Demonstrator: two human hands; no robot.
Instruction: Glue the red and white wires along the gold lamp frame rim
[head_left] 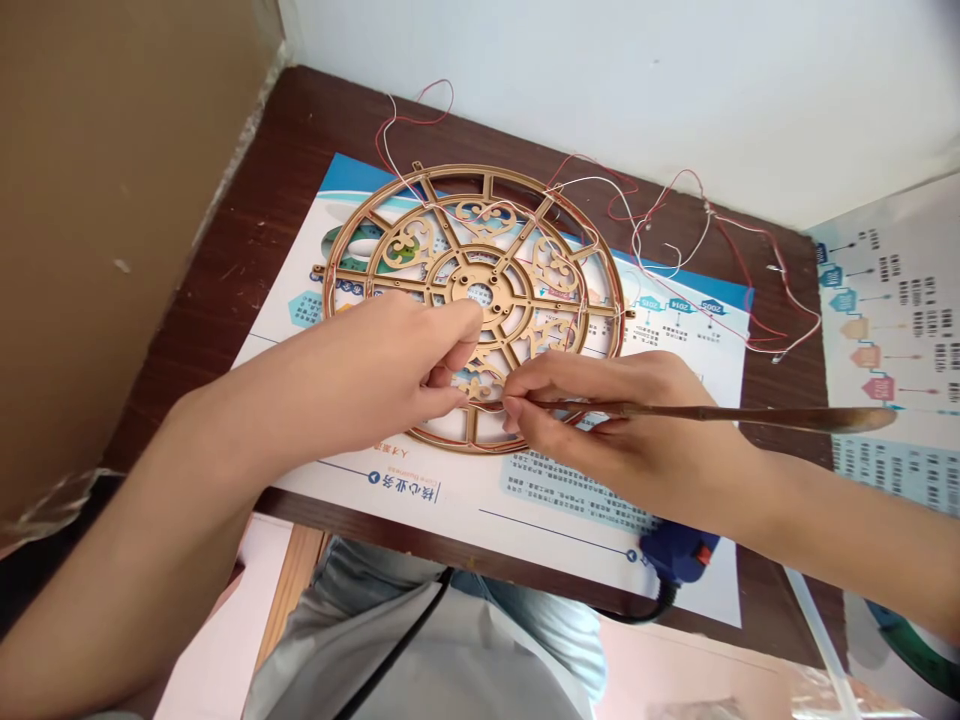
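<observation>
A round gold-coloured openwork frame (490,252), with spokes and scroll ornaments, lies flat on a printed sheet. Thin red and white wires (592,182) run along its rings and trail off beyond its far side. My left hand (409,350) reaches over the frame's near left part, fingers curled and thumb by the lower ring; what its fingertips hold is hidden. A slim brown stick (720,412) with a broad flat end is pinched in my right hand (622,400). The stick's thin end points toward my left thumb, at the frame's near edge.
The printed sheet (420,520) covers much of the dark wooden table (292,130). A blue tool with a red switch (681,553) and black cord sits at the front edge. Another printed sheet (892,340) is on the right. Walls stand behind and to the left.
</observation>
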